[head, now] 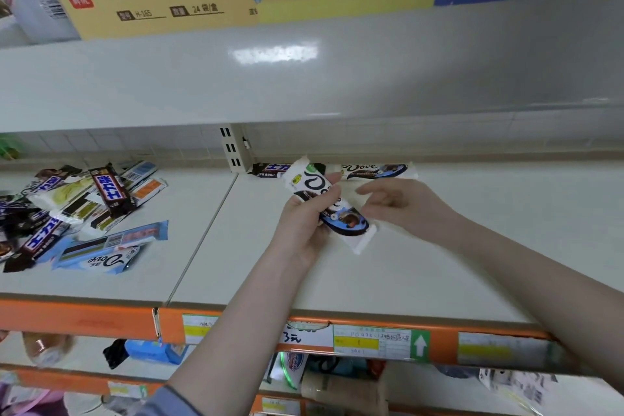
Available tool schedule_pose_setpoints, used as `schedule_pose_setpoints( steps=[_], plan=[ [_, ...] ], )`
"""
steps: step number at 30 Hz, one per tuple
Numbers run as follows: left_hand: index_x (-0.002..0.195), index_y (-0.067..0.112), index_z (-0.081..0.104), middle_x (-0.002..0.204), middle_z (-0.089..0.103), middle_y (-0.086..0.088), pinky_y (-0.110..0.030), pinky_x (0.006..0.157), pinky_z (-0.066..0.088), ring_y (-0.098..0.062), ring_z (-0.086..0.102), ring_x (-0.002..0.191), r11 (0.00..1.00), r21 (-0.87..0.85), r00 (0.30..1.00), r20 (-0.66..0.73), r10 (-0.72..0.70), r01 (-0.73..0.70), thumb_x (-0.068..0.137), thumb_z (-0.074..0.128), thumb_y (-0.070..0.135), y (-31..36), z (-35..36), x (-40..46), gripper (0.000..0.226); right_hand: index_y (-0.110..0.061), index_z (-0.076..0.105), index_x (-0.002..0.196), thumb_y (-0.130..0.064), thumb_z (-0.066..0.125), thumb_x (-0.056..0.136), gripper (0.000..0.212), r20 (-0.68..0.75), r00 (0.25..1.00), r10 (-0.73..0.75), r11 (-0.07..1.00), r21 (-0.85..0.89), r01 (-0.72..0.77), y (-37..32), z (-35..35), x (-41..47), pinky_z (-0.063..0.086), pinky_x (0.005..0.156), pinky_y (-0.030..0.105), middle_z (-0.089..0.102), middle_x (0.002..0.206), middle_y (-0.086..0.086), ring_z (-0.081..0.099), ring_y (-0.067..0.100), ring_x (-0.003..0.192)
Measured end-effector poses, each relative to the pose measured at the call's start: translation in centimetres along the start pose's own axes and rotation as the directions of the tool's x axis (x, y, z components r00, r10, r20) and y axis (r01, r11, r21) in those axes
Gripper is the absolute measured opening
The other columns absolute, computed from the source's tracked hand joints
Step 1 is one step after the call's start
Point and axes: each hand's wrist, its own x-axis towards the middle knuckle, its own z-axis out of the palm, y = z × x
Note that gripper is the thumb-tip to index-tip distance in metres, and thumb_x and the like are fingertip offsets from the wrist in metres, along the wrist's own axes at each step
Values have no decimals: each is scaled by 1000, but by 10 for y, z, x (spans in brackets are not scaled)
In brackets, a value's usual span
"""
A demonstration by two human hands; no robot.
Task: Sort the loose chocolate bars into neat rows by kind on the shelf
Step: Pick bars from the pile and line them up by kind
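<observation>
The left hand (305,216) grips a white chocolate bar (329,204) above the shelf (472,246); the right hand (401,204) hovers beside it, fingers loose and holding nothing. The bar looks light, stiff and slick-wrapped, probably snappable: best held across the middle.

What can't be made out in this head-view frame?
- Pile of loose bars: the frame's left edge cuts it off and bars overlap, so there is no sure count.
- Held white Dove bar: the left hand covers its middle print.
- Snickers bar at the shelf back: the held bar hides its right end.
- Right hand: motion-blurred; whether its fingers touch the wrapper is unclear.
- Price labels: too small to read.
</observation>
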Motion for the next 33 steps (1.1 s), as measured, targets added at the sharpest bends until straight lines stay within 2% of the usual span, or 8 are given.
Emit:
schedule_pose_setpoints(
  steps=[6,11,15,19,24,27,29,33],
  plan=[
    [99,12,64,86,70,-8,-34,73,57,-22,67,77,997,-75,1000,-3,1,-1,88,52,-2,-5,7,-1,22,-21,63,91,-3,67,78,23,80,996,28,998,49,-32,4,3,-8,40,66,24,60,76,8,53,17,72],
    [95,8,66,81,71,-8,-40,88,54,-21,67,79,988,129,995,-63,-71,79,80,65,2,4,-4,-1,16,-17,68,85,-4,62,82,15,33,999,33,997,67,-35,7,-16,-10,39,54,8,63,76,2,55,-1,59],
    [88,3,64,87,72,-17,-35,74,58,-25,70,77,963,249,992,-94,-80,102,79,67,-2,3,-8,-3,11,-22,70,90,-16,69,78,13,-64,993,-97,974,-211,82,20,-25,-14,37,64,12,65,80,-3,55,7,72],
    [93,0,63,93,71,-18,-34,71,59,-24,71,79,959,254,990,-91,-108,128,79,68,0,-7,-4,-2,15,-17,68,101,-41,73,67,42,23,932,-360,693,-662,285,32,-21,-20,39,75,19,66,90,-1,59,14,83],
    [95,7,63,98,70,-17,-30,73,57,-21,68,81,937,345,992,-126,0,43,81,67,4,-13,4,-1,15,-13,69,94,-34,68,65,36,48,874,-484,570,-740,357,32,-32,-13,51,69,31,68,81,1,64,24,75],
    [116,17,58,110,62,-8,-29,82,43,-20,55,96,385,917,920,-60,387,-102,83,64,20,-17,-2,0,34,-14,69,93,-28,71,65,32,65,874,-482,542,-761,356,28,-45,-1,53,69,33,70,84,3,65,26,78],
    [125,12,54,117,57,-9,-33,88,40,-27,51,107,-21,989,855,136,500,-145,84,61,27,-19,-8,-6,44,-17,70,95,-23,75,65,31,-4,899,-437,593,-753,285,27,-53,8,50,70,29,70,88,3,65,26,82],
    [129,13,49,132,48,-6,-33,99,34,-26,43,122,-319,944,916,201,347,-86,91,46,44,-26,-17,-19,50,-18,71,97,-20,74,67,30,-70,925,-374,614,-766,190,31,-57,25,37,68,22,69,87,4,61,26,83]
  ],
)
